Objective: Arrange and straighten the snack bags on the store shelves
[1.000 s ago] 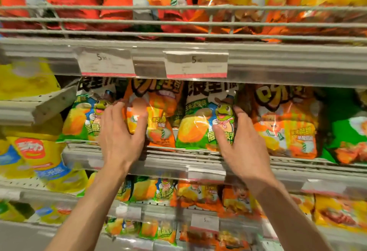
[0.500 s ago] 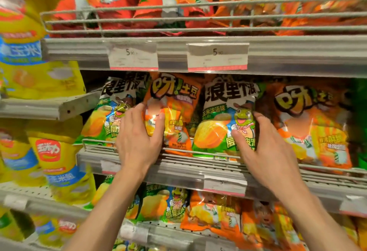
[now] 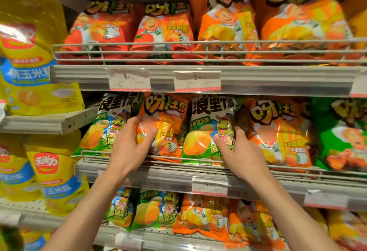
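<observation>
Left hand (image 3: pixel 130 147) grips the orange bag (image 3: pixel 164 123); right hand (image 3: pixel 241 155) seemingly pinches the green frog bag (image 3: pixel 206 129).

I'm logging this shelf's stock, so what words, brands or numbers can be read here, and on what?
"呀!土豆": orange bag under the left hand.
"浪里个浪", "玉米浓汤味": green frog bag in the right hand.
"呀!土豆": larger orange bag to the right.
"5.90": two price tags on the upper shelf edge; their small print is blurred.
"玉米": yellow bags at left; the rest is blurred.
Lower price tags: unreadable.
</observation>
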Demonstrator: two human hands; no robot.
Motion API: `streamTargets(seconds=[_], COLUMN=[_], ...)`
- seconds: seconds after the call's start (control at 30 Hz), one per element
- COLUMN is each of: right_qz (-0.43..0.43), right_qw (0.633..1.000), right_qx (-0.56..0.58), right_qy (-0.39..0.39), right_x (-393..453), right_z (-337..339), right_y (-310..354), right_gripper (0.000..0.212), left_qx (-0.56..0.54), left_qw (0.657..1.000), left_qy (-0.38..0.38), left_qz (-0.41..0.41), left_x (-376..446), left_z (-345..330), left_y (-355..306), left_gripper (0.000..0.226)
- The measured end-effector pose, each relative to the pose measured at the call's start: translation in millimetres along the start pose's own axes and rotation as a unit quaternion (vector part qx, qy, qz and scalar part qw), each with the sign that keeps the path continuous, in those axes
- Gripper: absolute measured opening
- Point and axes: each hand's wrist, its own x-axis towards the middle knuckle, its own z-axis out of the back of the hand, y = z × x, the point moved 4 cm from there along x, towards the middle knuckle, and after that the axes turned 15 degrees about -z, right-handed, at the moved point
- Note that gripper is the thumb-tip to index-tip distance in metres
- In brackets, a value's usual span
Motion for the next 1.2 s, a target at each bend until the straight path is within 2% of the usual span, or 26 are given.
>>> streamTargets(seconds=[0.33, 0.5, 0.57, 0.7, 0.87, 1.03, 1.2], right_qz=[-0.013, -0.004, 0.001, 0.007, 0.013, 0.044, 0.034], right_qw=[0.995, 0.996, 0.997, 0.997, 0.997, 0.993, 0.995], right_qx=[0.095, 0.084, 0.075, 0.076, 0.074, 0.113, 0.086], right_qy=[-0.004, -0.015, -0.014, -0.006, -0.013, -0.009, 0.025], right_x=[4, 3, 2, 2, -2, -14, -23], right_z=[5, 6, 5, 4, 3, 1, -23], right_y=[-7, -5, -5, -6, -2, 30, 84], right_gripper=[0.078, 0.081, 0.079, 0.077, 0.075, 0.073, 0.066], left_qx=[-0.091, -0.095, -0.098, -0.076, -0.098, -0.095, -0.102], left_qw=[0.993, 0.992, 0.991, 0.989, 0.98, 0.977, 0.974], left_qy=[-0.05, -0.077, -0.09, -0.116, -0.157, -0.17, -0.18], left_qz=[0.049, 0.027, 0.027, 0.056, 0.073, 0.087, 0.092], left_x=[2, 14, 16, 7, -8, -16, -21], left_z=[7, 13, 17, 32, 55, 76, 92], left_y=[0, -13, -14, -7, 4, 8, 14], left_gripper=[0.065, 0.046, 0.048, 0.07, 0.061, 0.056, 0.054])
